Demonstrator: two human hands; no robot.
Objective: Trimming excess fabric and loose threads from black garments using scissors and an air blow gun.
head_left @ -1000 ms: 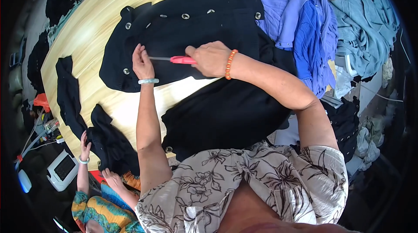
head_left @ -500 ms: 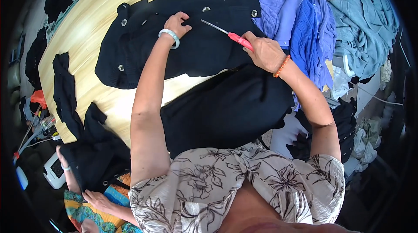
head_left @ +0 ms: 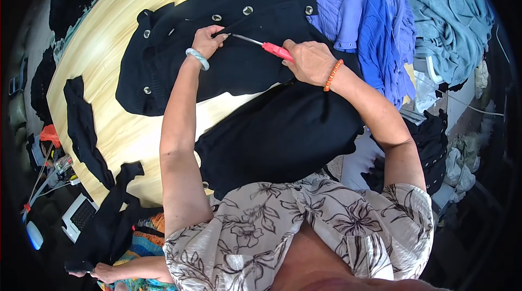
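Note:
A black knit garment (head_left: 255, 68) with several round shiny buttons lies spread on the wooden table. My left hand (head_left: 208, 42), with a pale bangle at the wrist, pinches a small fold of it near the upper middle. My right hand (head_left: 311, 62), wearing an orange bead bracelet, is closed round a pink-handled tool (head_left: 278, 50). Its thin metal shaft points left, and the tip meets the cloth beside my left fingertips. Whether the tip is a blade or a point is too small to tell. Closer to my body a second black cloth (head_left: 283, 133) hangs over the table edge.
Purple-blue garments (head_left: 348, 13) and grey-green ones (head_left: 446, 30) are heaped at the right. Lower left, a co-worker's hand (head_left: 106, 273) holds another black garment (head_left: 111, 226), whose long piece reaches onto the table (head_left: 157, 144). Black buttoned clothing (head_left: 429, 152) lies low on the right.
My right hand has brought the tool left and slightly down to my left fingers, which now pinch the fabric. The co-worker's hands and black garment have shifted down.

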